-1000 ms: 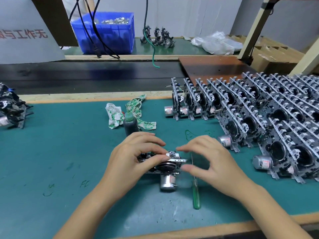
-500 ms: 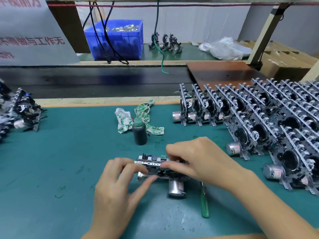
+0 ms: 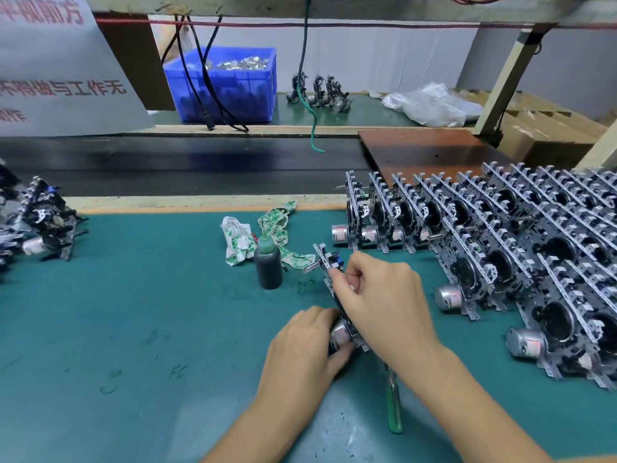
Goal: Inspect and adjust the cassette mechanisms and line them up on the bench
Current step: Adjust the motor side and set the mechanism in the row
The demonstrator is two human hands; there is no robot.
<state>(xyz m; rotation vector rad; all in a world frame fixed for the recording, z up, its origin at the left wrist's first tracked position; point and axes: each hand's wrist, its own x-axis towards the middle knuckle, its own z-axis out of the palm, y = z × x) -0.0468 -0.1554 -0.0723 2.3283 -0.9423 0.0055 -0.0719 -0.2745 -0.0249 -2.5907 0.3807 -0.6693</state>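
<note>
Head view: a cassette mechanism [image 3: 329, 262], a toothed grey metal frame with black plastic parts and a blue tab, is held tilted on edge above the teal worktop [image 3: 133, 312], just right of centre. The right hand [image 3: 380, 302] is curled round its upper frame, the grip clamped on it. The left hand [image 3: 303, 349] is closed on the silver cylindrical motor [image 3: 339, 334] at its lower end, thumb beneath.

Finished mechanisms [image 3: 494, 235] are lined up on edge in rows at the right, each with a round black flywheel and a motor bearing a red label too small to read. A dark squeeze bottle [image 3: 268, 262] with a green nozzle stands near a crumpled green-printed white wrapper [image 3: 238, 242]. A green-handled tool [image 3: 394, 406] lies partly under the right forearm. On a white sign [image 3: 63, 91] red characters "与工作无" can be read. A blue crate [image 3: 227, 85] holds shiny metal parts.
</note>
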